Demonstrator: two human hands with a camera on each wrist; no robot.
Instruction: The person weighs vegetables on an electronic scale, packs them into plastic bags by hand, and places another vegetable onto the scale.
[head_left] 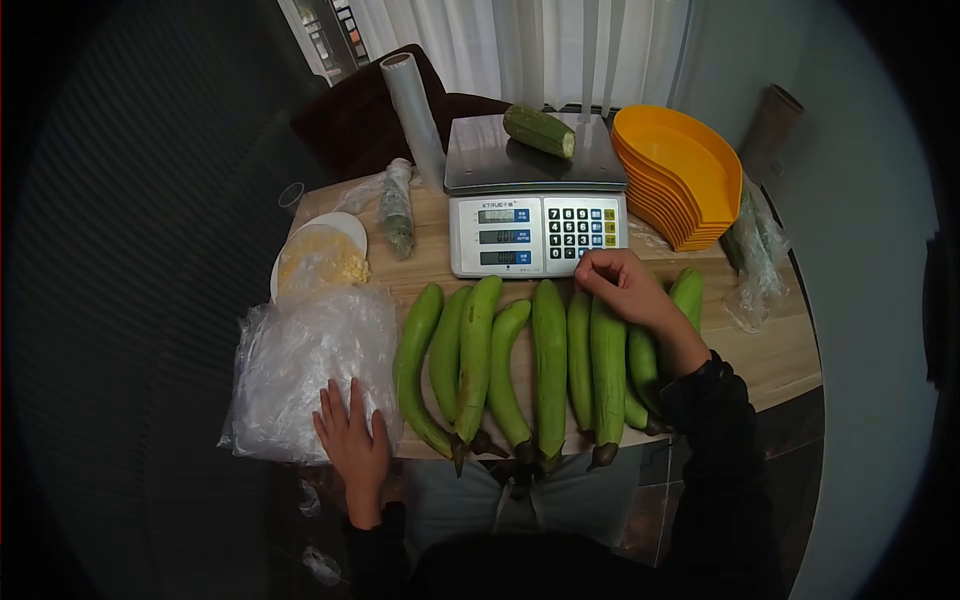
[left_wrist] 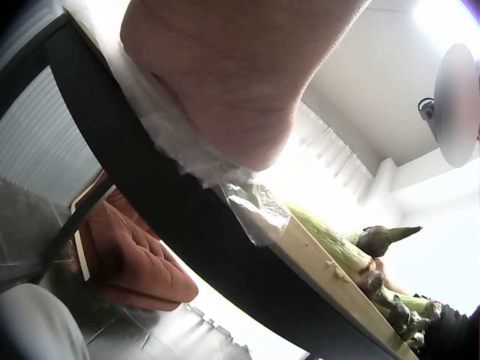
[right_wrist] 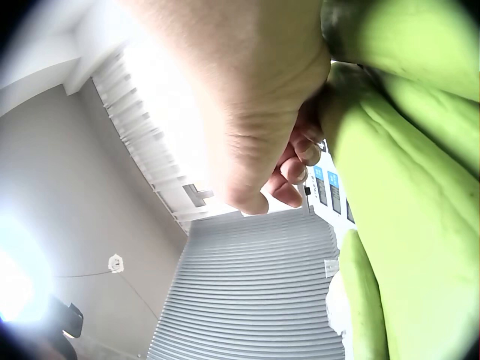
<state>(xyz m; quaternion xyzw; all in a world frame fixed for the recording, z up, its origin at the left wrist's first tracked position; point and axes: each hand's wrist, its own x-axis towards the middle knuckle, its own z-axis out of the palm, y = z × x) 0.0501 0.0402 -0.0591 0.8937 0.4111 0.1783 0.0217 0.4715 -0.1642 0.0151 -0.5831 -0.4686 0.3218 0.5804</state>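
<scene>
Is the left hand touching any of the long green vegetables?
No, the left hand rests on the clear plastic, apart from them.

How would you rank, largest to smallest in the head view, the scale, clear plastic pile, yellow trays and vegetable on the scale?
1. Scale and clear plastic pile: too alike to rank
2. Yellow trays
3. Vegetable

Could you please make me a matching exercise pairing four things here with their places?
1. Clear plastic pile
2. Short dark-green vegetable
3. Orange trays
4. Long green vegetables

A. Lined up in front of the scale
B. Nested, right of the scale
C. Near left part of the table
D. On the scale's platform

Pairs: 1-C, 2-D, 3-B, 4-A
</scene>
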